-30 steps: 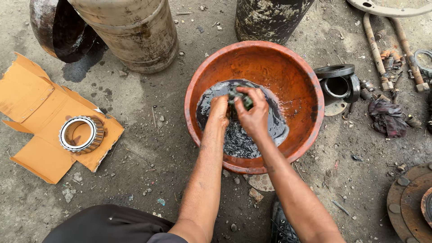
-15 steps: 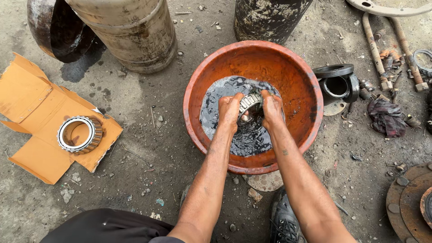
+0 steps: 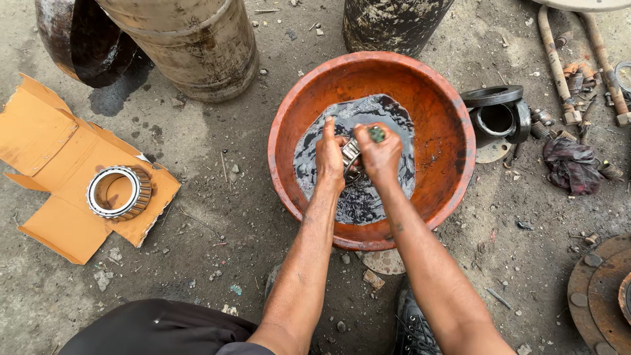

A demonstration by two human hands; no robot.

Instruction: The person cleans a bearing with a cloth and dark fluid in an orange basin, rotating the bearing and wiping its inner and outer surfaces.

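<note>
- Both hands work inside the orange basin (image 3: 453,164): the left hand (image 3: 330,154) is curled closed around one side of a small metal bearing (image 3: 350,152), and the right hand (image 3: 380,156) is closed on its other side, with a small green-tipped thing (image 3: 376,133) poking up from its fingers — I cannot tell what that is.
- That bearing sits between the two palms, low in the basin, right at the surface of the dark oily liquid (image 3: 368,197) pooled in the bottom.
- Judging by the wet, blackened fingers and the part held in the liquid, the washing looks well under way but not finished; the bearing is not yet out of the basin.
- Left of the basin, well apart, a larger roller bearing (image 3: 119,191) lies bright on a flattened piece of cardboard (image 3: 49,144); it looks clean, so that piece seems done.
- Right of the basin, just beside its rim, dark metal rings (image 3: 499,108) and a crumpled rag (image 3: 570,164) lie on the gritty ground (image 3: 217,263); these rings look dirty, so cleaning may remain there.
- Beyond the basin stand rusty drums (image 3: 190,39).
</note>
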